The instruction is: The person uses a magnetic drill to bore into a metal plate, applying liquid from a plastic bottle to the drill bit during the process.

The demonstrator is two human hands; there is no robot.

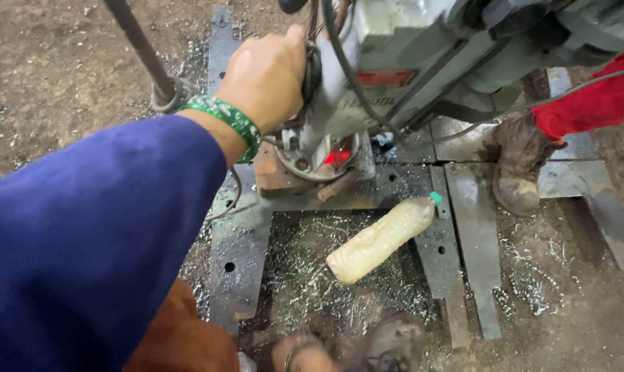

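Blue sleeve hides much; left hand grips the drill machine, fingers hidden; right hand unseen.

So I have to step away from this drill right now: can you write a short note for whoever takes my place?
Left hand: wrapped around the side of the drilling machine, green wristband on the wrist.
Right hand: low at the bottom edge, blurred; whether it holds anything cannot be told.
The machine stands on the flat steel plates on the ground, its red-lit base on a rusty block.
A plastic bottle of pale liquid lies on its side just in front, among metal shavings.
Another person's boot rests on the plates at the right.
Done: holes already show in the plates.
Left: not clear from here.
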